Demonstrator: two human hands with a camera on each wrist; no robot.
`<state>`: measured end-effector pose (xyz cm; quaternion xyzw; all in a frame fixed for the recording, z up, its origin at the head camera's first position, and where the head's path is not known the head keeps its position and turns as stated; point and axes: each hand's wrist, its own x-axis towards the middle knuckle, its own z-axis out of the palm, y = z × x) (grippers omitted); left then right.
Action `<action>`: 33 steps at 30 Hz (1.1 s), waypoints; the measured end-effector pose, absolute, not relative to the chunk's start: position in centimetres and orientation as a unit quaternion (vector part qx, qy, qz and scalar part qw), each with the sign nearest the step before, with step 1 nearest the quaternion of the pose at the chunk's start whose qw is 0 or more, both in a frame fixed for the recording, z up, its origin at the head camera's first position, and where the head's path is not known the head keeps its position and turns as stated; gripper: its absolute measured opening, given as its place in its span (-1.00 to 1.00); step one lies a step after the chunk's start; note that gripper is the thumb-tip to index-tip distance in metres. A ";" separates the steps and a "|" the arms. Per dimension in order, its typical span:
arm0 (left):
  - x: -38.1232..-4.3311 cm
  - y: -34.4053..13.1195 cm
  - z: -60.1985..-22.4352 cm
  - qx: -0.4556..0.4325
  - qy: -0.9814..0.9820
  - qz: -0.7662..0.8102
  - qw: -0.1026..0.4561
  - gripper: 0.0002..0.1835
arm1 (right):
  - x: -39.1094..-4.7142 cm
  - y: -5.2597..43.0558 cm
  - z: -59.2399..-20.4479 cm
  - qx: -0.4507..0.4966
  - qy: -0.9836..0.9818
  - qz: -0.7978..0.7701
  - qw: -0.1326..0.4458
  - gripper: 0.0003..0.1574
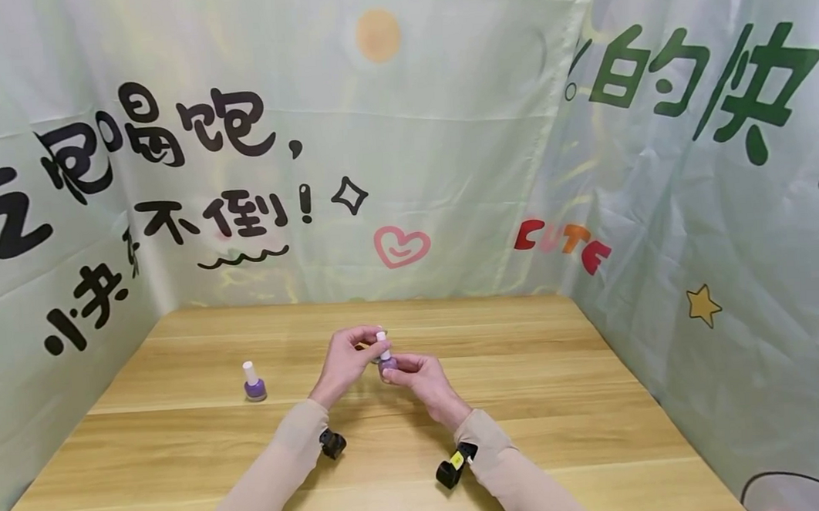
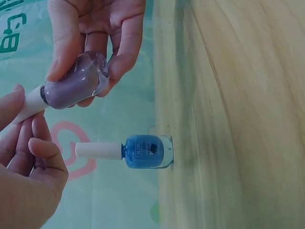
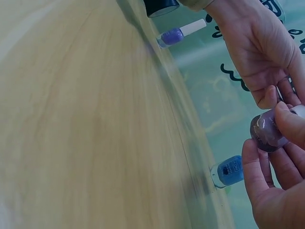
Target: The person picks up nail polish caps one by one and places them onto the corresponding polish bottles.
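Between both hands is a nail polish bottle with greyish-purple polish and a white cap, held just above the table. My left hand pinches the cap between thumb and fingers. The glass body is gripped by my right hand, thumb on one side and fingers on the other. In the left wrist view a blue nail polish bottle with a white cap stands upright on the table beyond the hands; in the head view the hands mostly hide it.
A violet nail polish bottle with a white cap stands upright on the wooden table, left of the hands. Printed fabric walls enclose the table's back and sides. Black camera mounts sit on both wrists.
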<state>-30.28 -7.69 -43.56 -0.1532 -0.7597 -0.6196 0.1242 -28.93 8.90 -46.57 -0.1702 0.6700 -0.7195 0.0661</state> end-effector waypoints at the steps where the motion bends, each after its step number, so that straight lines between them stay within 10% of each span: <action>1: -30.3 -7.7 -43.5 -0.154 -0.760 -0.621 0.114 -0.72 | -28.9 8.9 -46.6 -0.173 0.669 -0.720 0.065 -0.59; 33: -30.5 -7.5 -43.8 -0.152 -0.746 -0.641 0.095 -0.65 | -29.1 9.2 -46.6 -0.150 0.657 -0.735 0.074 -0.56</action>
